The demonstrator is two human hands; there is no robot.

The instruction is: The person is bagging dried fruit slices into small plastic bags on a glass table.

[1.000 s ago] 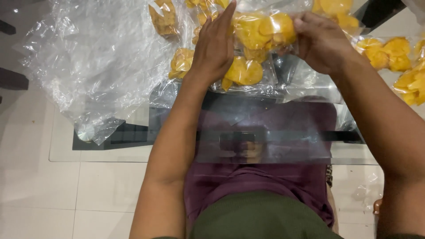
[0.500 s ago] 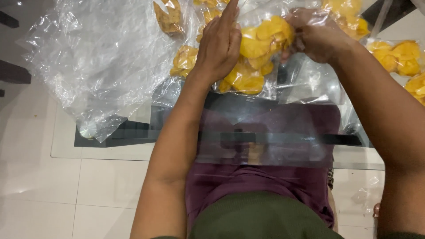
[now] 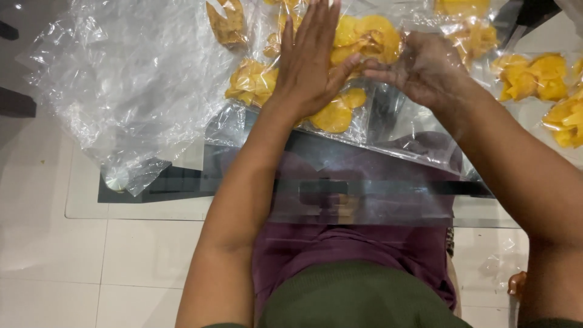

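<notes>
From the head camera, the left hand (image 3: 310, 61) lay flat with fingers spread, pressing down on a clear bag of yellow chips (image 3: 364, 42) at the middle of the glass counter (image 3: 152, 206). The right hand (image 3: 425, 67) hovered just beside it, fingers loosely curled and gripping nothing. Crumpled empty plastic (image 3: 133, 91) lay left; more chip packets (image 3: 528, 76) sat right.

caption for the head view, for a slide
Left hand flat on a clear bag of yellow chips, right hand at its edge.
</notes>
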